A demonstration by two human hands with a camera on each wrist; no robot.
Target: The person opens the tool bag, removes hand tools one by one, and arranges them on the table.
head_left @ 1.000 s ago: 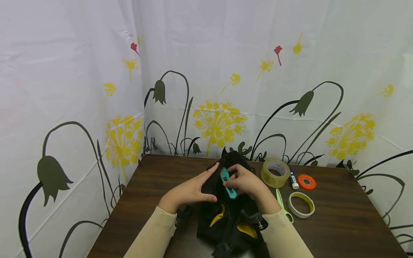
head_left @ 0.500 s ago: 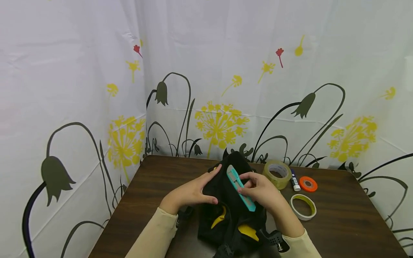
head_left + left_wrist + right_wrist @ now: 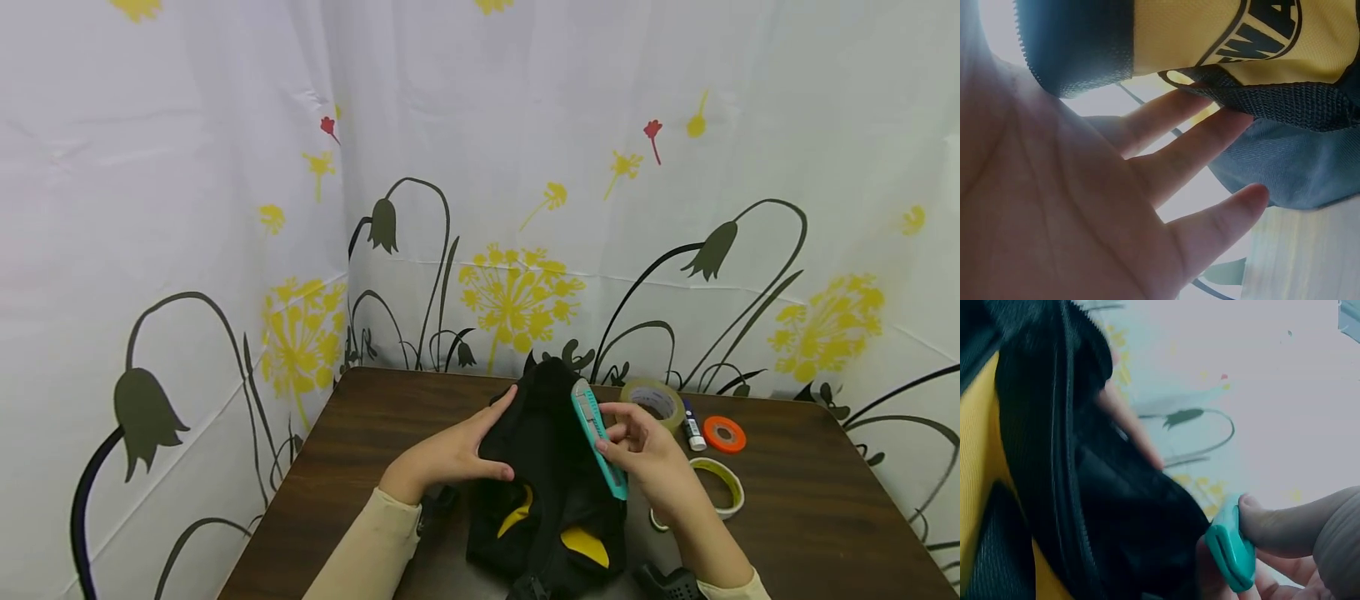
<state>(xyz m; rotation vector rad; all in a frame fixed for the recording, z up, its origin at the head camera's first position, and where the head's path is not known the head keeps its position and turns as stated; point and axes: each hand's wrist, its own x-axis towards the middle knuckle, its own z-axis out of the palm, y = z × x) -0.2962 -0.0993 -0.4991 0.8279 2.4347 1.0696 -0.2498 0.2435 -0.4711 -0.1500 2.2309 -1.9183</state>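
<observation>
A black bag with yellow panels (image 3: 547, 450) stands on the table, its zippered mouth open and its dark inside showing in the right wrist view. My left hand (image 3: 453, 454) rests along the bag's left side with thumb and fingers spread. In the left wrist view, its straight fingers (image 3: 1191, 153) reach in under a black strap (image 3: 1291, 103). My right hand (image 3: 652, 458) pinches a turquoise box cutter (image 3: 597, 437) between thumb and fingers, at the right side of the bag's mouth. The cutter (image 3: 1232, 550) overlaps the bag's edge in the right wrist view.
To the right lie a clear packing tape roll (image 3: 677, 414), a blue-and-white tube (image 3: 693, 429), an orange tape roll (image 3: 737, 436) and a white tape roll (image 3: 737, 492). Light green scissors (image 3: 657, 522) are mostly hidden by the right arm. A flowered curtain (image 3: 420, 100) hangs behind the table.
My right hand has moved right with the box cutter, from over the middle of the bag to its right side. The left hand has stayed at the bag's left side.
</observation>
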